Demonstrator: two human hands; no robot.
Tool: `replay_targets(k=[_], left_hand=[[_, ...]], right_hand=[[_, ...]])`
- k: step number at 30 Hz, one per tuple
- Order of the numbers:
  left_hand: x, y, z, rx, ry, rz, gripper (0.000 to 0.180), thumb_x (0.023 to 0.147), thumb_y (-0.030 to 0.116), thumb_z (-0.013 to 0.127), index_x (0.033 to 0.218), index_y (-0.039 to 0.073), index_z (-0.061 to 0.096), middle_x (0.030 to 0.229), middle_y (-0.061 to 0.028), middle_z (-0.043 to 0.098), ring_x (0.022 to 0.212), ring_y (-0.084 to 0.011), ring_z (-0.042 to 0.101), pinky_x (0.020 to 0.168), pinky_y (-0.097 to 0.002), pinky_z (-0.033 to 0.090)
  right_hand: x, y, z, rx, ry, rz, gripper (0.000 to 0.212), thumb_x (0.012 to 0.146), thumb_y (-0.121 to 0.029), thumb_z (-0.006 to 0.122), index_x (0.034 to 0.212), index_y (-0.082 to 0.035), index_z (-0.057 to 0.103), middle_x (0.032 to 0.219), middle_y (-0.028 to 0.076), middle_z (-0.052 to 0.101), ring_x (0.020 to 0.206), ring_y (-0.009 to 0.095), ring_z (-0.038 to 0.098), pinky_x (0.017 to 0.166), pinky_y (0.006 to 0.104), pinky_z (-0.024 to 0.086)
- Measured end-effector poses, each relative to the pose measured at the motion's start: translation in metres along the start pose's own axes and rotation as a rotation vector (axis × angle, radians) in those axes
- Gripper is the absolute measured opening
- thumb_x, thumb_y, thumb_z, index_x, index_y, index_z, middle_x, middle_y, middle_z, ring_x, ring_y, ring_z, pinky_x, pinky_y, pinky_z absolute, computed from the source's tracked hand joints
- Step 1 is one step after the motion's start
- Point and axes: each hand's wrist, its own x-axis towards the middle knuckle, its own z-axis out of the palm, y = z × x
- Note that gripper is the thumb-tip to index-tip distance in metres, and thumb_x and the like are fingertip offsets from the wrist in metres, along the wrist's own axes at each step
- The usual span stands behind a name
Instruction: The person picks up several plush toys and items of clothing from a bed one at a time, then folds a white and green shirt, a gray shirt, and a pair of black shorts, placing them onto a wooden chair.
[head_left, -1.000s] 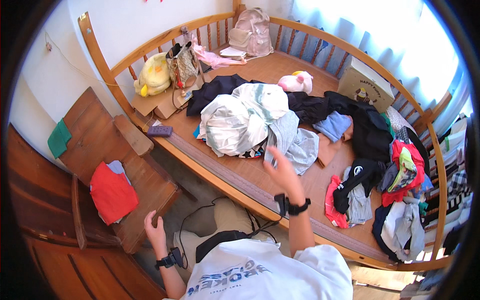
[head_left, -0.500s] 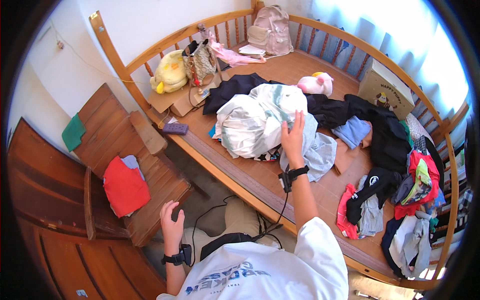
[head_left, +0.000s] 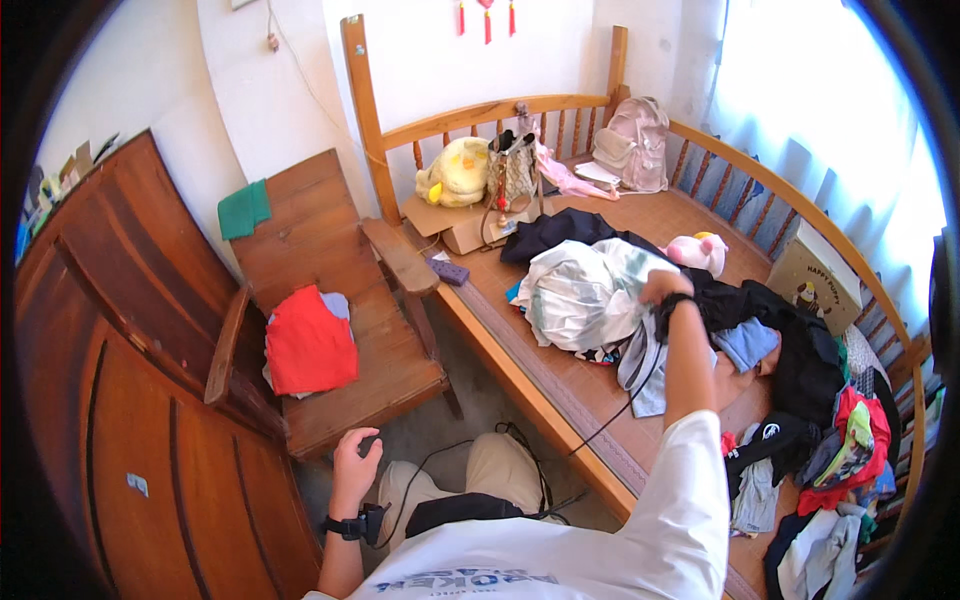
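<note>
On the bed's near half lies a bundled white cloth [head_left: 575, 300] with pale green bands; whether it is a garment or a bag I cannot tell. My right hand [head_left: 667, 287] is closed at its upper right edge, fingers curled into the cloth. Beneath that wrist lies a light grey garment [head_left: 645, 375], and dark clothes [head_left: 560, 232] spread behind the bundle. My left hand [head_left: 356, 462] hangs low in front of the wooden chair, fingers curved and thumb apart, with a dark patch in the gap. Nothing held there can be made out.
A wooden chair [head_left: 310, 240] holds a folded red garment [head_left: 312, 340] and a green cloth [head_left: 244, 209]. The bed's wooden edge [head_left: 535, 400] runs before me. Farther back are a yellow plush toy [head_left: 458, 172], a handbag [head_left: 512, 165], a pink backpack [head_left: 636, 145] and a cardboard box [head_left: 815, 275].
My right hand has gone from spread over the bundle to closed at its right edge. My left hand's fingers are more curled. The view has turned left and up.
</note>
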Motion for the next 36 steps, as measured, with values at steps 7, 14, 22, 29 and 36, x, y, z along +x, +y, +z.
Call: replay_targets(k=[7, 14, 22, 29, 36], left_hand=[[0.037, 0.075, -0.011, -0.458, -0.07, 0.054, 0.024, 0.09, 0.008, 0.063, 0.114, 0.001, 0.063, 0.111, -0.0084, 0.066, 0.103, -0.0162, 0.061, 0.09, -0.0296, 0.047], [0.063, 0.217, 0.009, -0.228, -0.343, 0.871, 0.051, 0.076, 0.013, 0.08, 0.12, 0.004, 0.057, 0.114, -0.015, 0.06, 0.103, -0.0317, 0.062, 0.089, -0.0357, 0.049], [0.058, 0.208, 0.011, -0.259, -0.789, 0.511, 0.044, 0.081, 0.01, 0.072, 0.121, 0.007, 0.055, 0.078, -0.0163, 0.065, 0.071, -0.0294, 0.068, 0.067, -0.0349, 0.052], [0.037, 0.271, -0.007, -0.349, -0.154, 0.891, 0.05, 0.076, 0.002, 0.072, 0.122, 0.001, 0.052, 0.113, -0.0155, 0.061, 0.097, -0.0337, 0.063, 0.082, -0.0344, 0.051], [0.032, 0.292, -0.042, -0.355, 0.018, 0.834, 0.053, 0.071, -0.009, 0.066, 0.12, 0.006, 0.054, 0.107, -0.0157, 0.063, 0.1, -0.0327, 0.064, 0.084, -0.0365, 0.051]], right_hand=[[-0.101, -0.157, -0.19, 0.323, 0.421, -0.789, 0.03, 0.07, -0.002, 0.059, 0.097, -0.011, 0.07, 0.087, 0.015, 0.068, 0.081, 0.032, 0.067, 0.076, 0.041, 0.054], [-0.22, -0.25, -0.205, -0.026, 0.452, -1.11, 0.009, 0.074, -0.017, 0.063, 0.077, -0.009, 0.06, 0.081, 0.002, 0.057, 0.077, 0.016, 0.061, 0.064, 0.0289, 0.047], [-0.245, -0.236, -0.211, -0.17, 0.5, -1.062, 0.014, 0.067, -0.018, 0.067, 0.074, -0.012, 0.057, 0.072, -0.004, 0.052, 0.062, 0.01, 0.054, 0.054, 0.0259, 0.039], [-0.255, -0.263, -0.245, 0.121, 0.77, -0.925, 0.018, 0.055, -0.016, 0.065, 0.069, -0.012, 0.054, 0.057, 0.0, 0.049, 0.048, 0.02, 0.05, 0.046, 0.0334, 0.036], [-0.284, -0.272, -0.277, -0.014, 0.89, -0.87, 0.017, 0.06, -0.01, 0.067, 0.071, -0.011, 0.054, 0.059, -0.001, 0.053, 0.059, 0.02, 0.056, 0.065, 0.0315, 0.041]])
